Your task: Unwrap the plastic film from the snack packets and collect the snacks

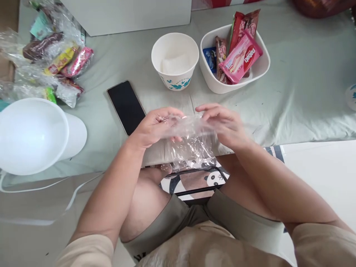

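Note:
A crinkled clear plastic bag (191,144) is stretched between my two hands, its lower part hanging over the table's front edge above my lap. My left hand (157,124) grips the bag's left side, fingers curled round the film. On the other side my right hand (225,124) pinches the bag's upper right, with its index finger lifted off; motion smears this part. I cannot make out anything inside the bag. Close behind my left wrist lies a black phone (126,105). A white paper cup (178,79) with a teal pattern stands beyond my hands, holding something white.
Right of the cup, a white tub (222,87) holds several wrapped snacks, a pink wafer pack (241,57) on top. At left are a pile of bagged sweets (61,59) and a white round appliance (75,135) with a cord. A white box (133,16) stands behind.

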`<action>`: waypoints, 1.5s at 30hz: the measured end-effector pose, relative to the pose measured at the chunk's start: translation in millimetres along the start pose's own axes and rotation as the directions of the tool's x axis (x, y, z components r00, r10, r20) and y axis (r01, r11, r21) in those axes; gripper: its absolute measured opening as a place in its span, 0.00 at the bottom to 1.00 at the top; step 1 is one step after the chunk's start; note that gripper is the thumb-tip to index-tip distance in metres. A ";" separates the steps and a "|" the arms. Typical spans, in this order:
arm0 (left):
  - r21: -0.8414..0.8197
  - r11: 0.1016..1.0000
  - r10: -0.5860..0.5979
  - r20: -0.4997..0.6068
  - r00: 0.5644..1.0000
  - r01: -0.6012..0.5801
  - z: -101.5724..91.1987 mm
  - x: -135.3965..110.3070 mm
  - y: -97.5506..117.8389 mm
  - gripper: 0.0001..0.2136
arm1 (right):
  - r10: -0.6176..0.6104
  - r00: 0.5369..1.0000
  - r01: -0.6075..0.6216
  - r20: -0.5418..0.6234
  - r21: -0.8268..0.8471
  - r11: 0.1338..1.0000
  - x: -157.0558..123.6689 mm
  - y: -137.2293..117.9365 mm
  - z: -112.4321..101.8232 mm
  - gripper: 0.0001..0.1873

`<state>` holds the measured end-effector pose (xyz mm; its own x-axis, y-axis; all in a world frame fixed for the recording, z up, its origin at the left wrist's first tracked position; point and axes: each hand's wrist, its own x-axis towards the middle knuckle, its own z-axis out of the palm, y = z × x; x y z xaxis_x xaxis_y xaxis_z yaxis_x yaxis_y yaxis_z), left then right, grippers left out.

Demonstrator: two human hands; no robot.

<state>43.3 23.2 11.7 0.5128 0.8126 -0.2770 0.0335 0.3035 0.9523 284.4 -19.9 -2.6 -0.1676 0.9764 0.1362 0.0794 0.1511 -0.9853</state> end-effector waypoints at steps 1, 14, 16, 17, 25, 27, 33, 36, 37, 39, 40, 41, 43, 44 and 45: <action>0.005 0.999 0.044 -0.018 0.999 -0.043 -1.1 0.9 -1.3 0.08 | -0.026 1.000 0.025 -0.008 -0.020 0.999 0.7 -2.2 -0.5 0.08; -0.139 0.980 0.128 -0.094 0.987 -0.140 -11.4 16.4 -12.2 0.18 | 0.312 0.947 -0.283 -0.069 0.275 0.919 3.4 8.3 3.2 0.26; -0.096 0.974 0.187 -0.166 0.968 -0.205 -14.0 19.4 -17.4 0.22 | 0.296 0.955 -0.284 -0.030 0.202 0.937 -0.1 12.6 7.9 0.42; -0.088 0.971 0.206 -0.182 0.962 -0.224 -15.3 20.6 -20.0 0.26 | 0.288 0.958 -0.282 -0.009 0.171 0.944 -1.5 14.5 9.5 0.47; -0.166 0.973 0.135 -0.146 0.980 -0.159 -2.2 25.6 -32.4 0.46 | 0.193 0.969 -0.173 -0.156 0.132 0.976 0.9 19.2 8.3 0.46; -0.181 0.971 0.122 -0.178 0.976 -0.154 3.4 25.6 -30.0 0.43 | 0.198 0.963 -0.169 -0.183 0.159 0.973 2.7 15.1 8.4 0.43; -0.179 0.984 0.008 -0.086 0.996 -0.024 8.5 16.3 -7.5 0.23 | 0.359 0.931 -0.364 0.059 0.185 0.913 3.9 -6.7 8.8 0.19; -0.069 0.996 -0.066 -0.025 0.997 0.065 8.8 10.4 -1.1 0.17 | 0.397 0.916 -0.401 0.059 0.099 0.911 3.3 -10.9 8.9 0.15; -0.049 0.996 -0.080 -0.023 0.997 0.079 8.6 9.0 -0.2 0.15 | 0.403 0.914 -0.406 0.054 0.098 0.909 3.1 -10.5 8.9 0.15; -0.059 0.995 -0.077 -0.030 0.997 0.075 7.8 7.6 0.8 0.14 | 0.397 0.917 -0.400 0.051 0.145 0.905 2.9 -8.1 9.2 0.18; -0.082 0.995 -0.064 -0.030 0.997 0.062 7.1 7.4 1.2 0.13 | 0.386 0.921 -0.388 0.051 0.187 0.902 3.0 -6.6 9.4 0.19; -0.108 0.993 -0.048 -0.026 0.999 0.045 6.3 7.7 1.8 0.13 | 0.374 0.926 -0.375 0.050 0.234 0.897 3.2 -5.3 9.4 0.18; -0.172 0.985 -0.010 -0.031 0.999 0.004 4.4 8.9 3.0 0.10 | 0.349 0.935 -0.348 0.058 0.328 0.878 3.6 -4.1 9.0 0.14; -0.206 0.978 0.005 -0.032 0.999 -0.011 3.6 9.8 3.6 0.09 | 0.331 0.941 -0.332 0.069 0.372 0.867 3.8 -4.2 8.4 0.15; -0.239 0.971 0.013 -0.031 0.999 -0.020 2.9 10.7 4.1 0.10 | 0.311 0.947 -0.316 0.081 0.400 0.860 3.9 -4.7 7.6 0.18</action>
<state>51.5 31.7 13.0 0.4866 0.8314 -0.2684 -0.1829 0.3973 0.8993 275.9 -18.0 1.7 -0.2137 0.9592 -0.1853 -0.2723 -0.2406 -0.9316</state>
